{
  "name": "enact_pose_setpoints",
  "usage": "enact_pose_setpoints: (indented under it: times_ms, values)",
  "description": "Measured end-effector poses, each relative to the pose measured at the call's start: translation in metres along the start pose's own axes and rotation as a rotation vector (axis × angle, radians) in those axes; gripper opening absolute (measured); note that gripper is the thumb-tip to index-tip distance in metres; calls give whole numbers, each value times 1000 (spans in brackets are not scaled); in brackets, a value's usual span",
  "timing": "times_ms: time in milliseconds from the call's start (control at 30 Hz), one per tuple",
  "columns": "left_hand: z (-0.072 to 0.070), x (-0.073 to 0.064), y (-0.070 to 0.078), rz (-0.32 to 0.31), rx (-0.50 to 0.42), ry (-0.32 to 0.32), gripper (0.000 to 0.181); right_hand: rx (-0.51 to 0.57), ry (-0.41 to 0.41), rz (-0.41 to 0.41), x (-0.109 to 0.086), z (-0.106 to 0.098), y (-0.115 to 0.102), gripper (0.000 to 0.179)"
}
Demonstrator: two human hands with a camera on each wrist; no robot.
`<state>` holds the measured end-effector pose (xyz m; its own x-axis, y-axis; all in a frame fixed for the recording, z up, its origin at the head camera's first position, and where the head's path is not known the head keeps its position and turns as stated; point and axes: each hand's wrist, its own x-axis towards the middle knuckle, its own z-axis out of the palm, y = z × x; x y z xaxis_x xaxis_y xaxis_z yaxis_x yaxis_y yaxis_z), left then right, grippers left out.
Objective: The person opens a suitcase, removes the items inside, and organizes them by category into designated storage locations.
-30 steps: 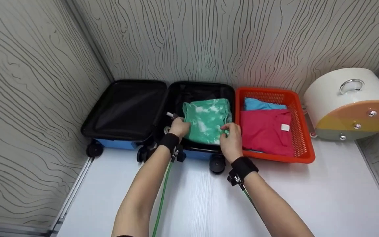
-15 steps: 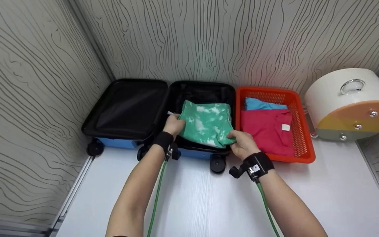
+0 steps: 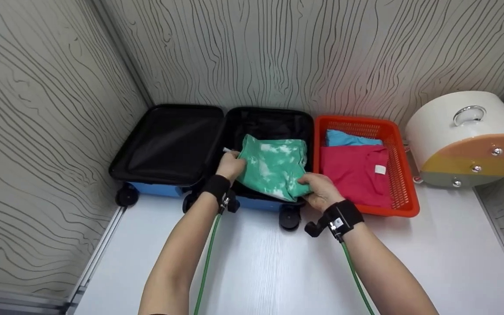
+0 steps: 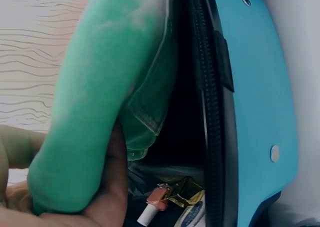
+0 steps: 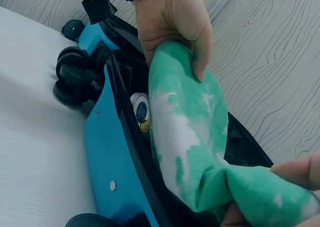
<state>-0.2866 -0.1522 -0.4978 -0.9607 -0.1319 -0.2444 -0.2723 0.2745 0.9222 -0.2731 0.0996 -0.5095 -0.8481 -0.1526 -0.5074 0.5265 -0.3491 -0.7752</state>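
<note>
A folded green-and-white tie-dye garment spans my two hands over the right half of an open blue suitcase with a black lining. At its left edge, my left hand pinches the fabric, thumb on one face and fingers behind. The near right corner is gripped by my right hand, thumb on top. Beneath the cloth, the left wrist view shows a small pinkish bottle with a white cap and a shiny gold item. A round white container with a blue label lies inside too, partly covered.
The suitcase's other half lies open at the left, its wheels facing me. Right of the suitcase, a red-orange basket holds a folded pink garment and a blue one. Beyond stands a cream drum-shaped drawer box.
My right hand has shifted right and toward me, now gripping the garment's near corner. That corner is drawn nearer the suitcase's front edge. My left hand has moved slightly left.
</note>
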Motion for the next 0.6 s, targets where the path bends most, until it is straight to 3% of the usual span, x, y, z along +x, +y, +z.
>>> enact_pose_setpoints:
  times_ms: [200,400,600]
  values:
    - [6,-2,7,33,8,58,41,-137,-30,-94,-2,4,2,59]
    - [9,-3,14,60,9,117,42,-216,-14,-185,-5,6,-4,62]
    - [17,-4,24,120,-86,108,43,-280,-3,-317,-10,0,-14,61]
